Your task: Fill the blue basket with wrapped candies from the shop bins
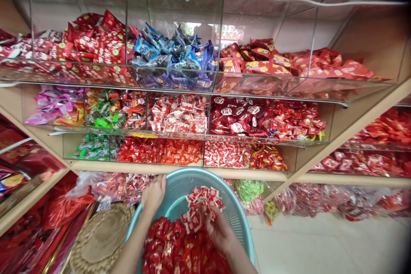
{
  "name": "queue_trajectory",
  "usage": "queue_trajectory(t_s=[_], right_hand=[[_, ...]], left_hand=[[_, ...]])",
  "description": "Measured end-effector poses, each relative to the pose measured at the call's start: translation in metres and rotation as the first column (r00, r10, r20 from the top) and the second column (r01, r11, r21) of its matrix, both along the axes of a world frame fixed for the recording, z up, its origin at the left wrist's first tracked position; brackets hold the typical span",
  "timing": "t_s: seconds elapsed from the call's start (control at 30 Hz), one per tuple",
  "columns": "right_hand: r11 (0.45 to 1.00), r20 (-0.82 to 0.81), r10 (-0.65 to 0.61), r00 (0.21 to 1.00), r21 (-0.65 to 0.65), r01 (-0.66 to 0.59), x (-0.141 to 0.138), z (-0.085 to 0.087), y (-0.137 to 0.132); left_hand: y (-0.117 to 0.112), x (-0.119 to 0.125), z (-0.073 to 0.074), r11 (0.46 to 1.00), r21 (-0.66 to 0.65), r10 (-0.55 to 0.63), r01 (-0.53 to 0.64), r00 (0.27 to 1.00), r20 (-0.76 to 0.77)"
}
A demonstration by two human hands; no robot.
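My left grip (154, 195) is curled over the rim of a teal plastic basket (189, 172), and it looks to me like a firm hold. My right grip (218, 229) is half closed inside the basket, fingers bent down among white-and-red wrapped sweets (202, 199). A loose clump of these sits just above that hand, and I can't tell from here how many it actually has hold of. Below them, red wrapped sweets (180, 248) heap up in the near side of the basket.

Just past the basket's far rim stands a wooden shelf unit (180, 168) carrying clear acrylic bins (173, 115), filled by colour with wrapped sweets. Bulging plastic bags of sweets (109, 186) sit beneath the lowest shelf. A woven straw mat (101, 242) lies beside the basket on the left, and pale floor tiles (321, 244) spread to the right.
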State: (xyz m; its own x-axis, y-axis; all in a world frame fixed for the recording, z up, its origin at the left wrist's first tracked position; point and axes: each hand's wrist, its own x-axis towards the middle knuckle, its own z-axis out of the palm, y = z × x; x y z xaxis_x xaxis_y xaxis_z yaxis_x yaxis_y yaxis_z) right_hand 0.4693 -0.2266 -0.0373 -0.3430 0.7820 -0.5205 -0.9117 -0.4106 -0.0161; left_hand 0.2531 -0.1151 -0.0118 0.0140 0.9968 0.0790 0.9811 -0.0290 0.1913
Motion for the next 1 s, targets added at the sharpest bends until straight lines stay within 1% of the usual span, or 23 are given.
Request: queue_trajectory(t_s=[0.1, 0.13, 0.23, 0.33, 0.5, 0.6, 0.7, 0.77, 0.9, 1.0], right_hand=[[0.993, -0.105, 0.071, 0.992, -0.09, -0.081, -0.008, 0.009, -0.005], [0.992, -0.083, 0.082, 0.993, -0.089, -0.09, -0.011, 0.01, -0.006], [0.998, 0.113, 0.048, 0.992, -0.045, -0.043, -0.016, 0.013, -0.011], [1.0, 0.304, -0.009, 0.953, 0.01, 0.006, -0.014, 0.014, -0.013], [0.992, 0.422, -0.123, 0.898, 0.087, 0.095, 0.002, 0.009, -0.01], [0.99, 0.554, -0.143, 0.82, 0.088, 0.113, 0.012, 0.002, -0.009], [0.992, 0.703, -0.127, 0.699, 0.076, 0.103, 0.019, -0.004, -0.011], [0.994, 0.765, -0.105, 0.636, 0.06, 0.092, 0.021, -0.008, -0.013], [0.999, 0.82, -0.046, 0.57, 0.041, 0.022, 0.022, -0.012, -0.012], [0.999, 0.837, -0.035, 0.546, 0.048, -0.009, 0.021, -0.014, -0.008]], left_hand=[[0.0, 0.0, 0.0, 1.0, 0.004, 0.001, -0.001, 1.0, 0.0], [0.0, 0.0, 0.0, 1.0, 0.006, 0.001, -0.001, 1.0, 0.0], [0.0, -0.001, -0.001, 1.0, 0.018, -0.002, 0.002, 1.0, -0.001], [0.0, -0.001, -0.002, 1.0, 0.028, -0.009, 0.009, 1.0, 0.004], [-0.001, 0.0, -0.001, 1.0, 0.025, -0.005, 0.004, 1.0, 0.012], [-0.001, -0.001, -0.002, 0.999, 0.032, -0.008, 0.007, 1.0, 0.015], [0.0, -0.001, -0.004, 0.999, 0.038, -0.016, 0.015, 1.0, 0.006], [0.0, -0.002, -0.005, 0.999, 0.042, -0.018, 0.018, 1.0, -0.001], [0.001, -0.002, -0.005, 0.999, 0.045, -0.025, 0.025, 1.0, 0.005], [0.001, -0.002, -0.005, 0.999, 0.044, -0.028, 0.027, 0.999, 0.015]])
